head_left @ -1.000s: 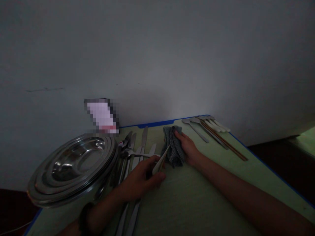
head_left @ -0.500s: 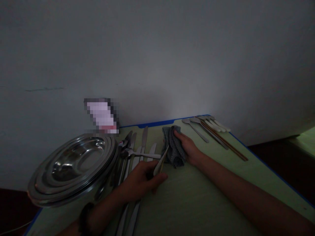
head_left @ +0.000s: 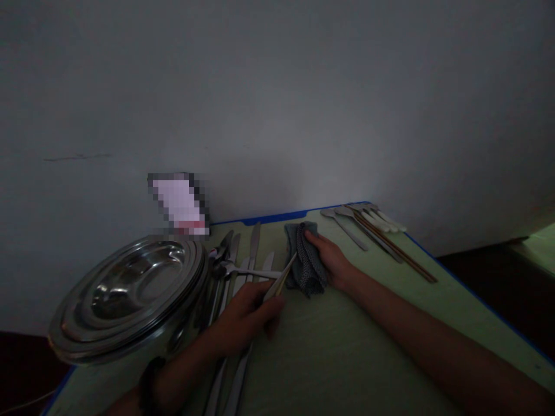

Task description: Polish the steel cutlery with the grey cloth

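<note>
Left hand [head_left: 248, 316] now sits slightly further left, below frame centre, pinching a pale utensil [head_left: 281, 281]; right hand [head_left: 335, 263] holds the cloth [head_left: 309, 264] (best kept snugly bunched).

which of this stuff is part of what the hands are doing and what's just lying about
In hand:
grey cloth, in the right hand
pale flat piece, in the left hand

Lying about, it seems:
stack of metal plates
table knives
wooden chopsticks
white-handled cutlery
pixelated screen
</note>
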### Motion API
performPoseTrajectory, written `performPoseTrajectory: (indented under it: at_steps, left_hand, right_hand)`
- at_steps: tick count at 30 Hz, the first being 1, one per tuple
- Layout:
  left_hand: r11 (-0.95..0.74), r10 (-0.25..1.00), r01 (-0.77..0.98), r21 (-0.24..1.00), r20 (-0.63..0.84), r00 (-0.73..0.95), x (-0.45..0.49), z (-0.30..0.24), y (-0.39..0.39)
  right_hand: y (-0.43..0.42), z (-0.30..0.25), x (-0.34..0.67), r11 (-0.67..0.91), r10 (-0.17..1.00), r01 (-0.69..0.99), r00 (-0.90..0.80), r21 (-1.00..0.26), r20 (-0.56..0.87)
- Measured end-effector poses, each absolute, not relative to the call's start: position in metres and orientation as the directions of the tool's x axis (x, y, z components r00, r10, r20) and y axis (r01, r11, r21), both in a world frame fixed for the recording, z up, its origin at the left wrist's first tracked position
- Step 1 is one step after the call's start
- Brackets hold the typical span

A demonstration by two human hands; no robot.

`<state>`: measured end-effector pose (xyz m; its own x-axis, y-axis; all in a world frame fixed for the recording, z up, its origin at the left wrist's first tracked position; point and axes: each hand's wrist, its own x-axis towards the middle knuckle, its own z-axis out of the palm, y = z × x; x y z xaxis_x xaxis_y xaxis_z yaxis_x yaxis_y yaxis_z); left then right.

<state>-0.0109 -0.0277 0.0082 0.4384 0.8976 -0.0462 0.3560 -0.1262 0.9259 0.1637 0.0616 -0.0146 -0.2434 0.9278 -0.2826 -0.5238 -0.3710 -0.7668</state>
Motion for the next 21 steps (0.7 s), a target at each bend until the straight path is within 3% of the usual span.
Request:
performPoseTrajectory:
  at_steps: [8, 21]
  left_hand:
    - [-0.165, 0.873, 0.385, 0.908, -0.047, 0.485, -0.0118, 0.0071, -0.0277]
    - [-0.159, 0.873, 0.358, 0.920, -0.037, 0.485, -0.0111, 0.0089, -0.0281]
  right_hand:
    - [0.0609, -0.0185, 0.1644, -0.333, 0.933, -0.487, -0.292, -0.808, -0.208]
    - [0.0587, -0.0144, 0.1643, -0.348, 0.923, -0.443, -0.316, -0.826, -0.219]
